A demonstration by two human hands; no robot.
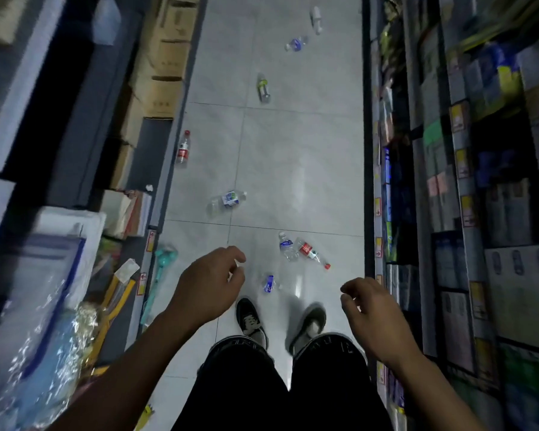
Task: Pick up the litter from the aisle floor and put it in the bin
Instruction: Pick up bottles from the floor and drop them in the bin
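Several empty plastic bottles lie scattered along the grey tiled aisle floor (293, 157). Closest to my feet is a small crushed bottle with a blue label (269, 284). Just beyond it lie a blue-label bottle (286, 246) and a red-label bottle (312, 254), touching each other. Farther up are a clear bottle with a white and blue label (227, 200), a red-capped bottle (183, 149) by the left shelf base, a green-label bottle (263, 88), a blue-label one (295, 44) and a white one (316, 18). My left hand (207, 286) and my right hand (371, 312) hover above the floor, fingers loosely curled, holding nothing. No bin is in view.
Shelving lines both sides of the narrow aisle: cardboard boxes (165, 63) and wrapped goods on the left, packaged products (479, 181) on the right. A teal item (164, 259) pokes out of the lower left shelf. My two shoes (251, 321) stand on the tiles below the hands.
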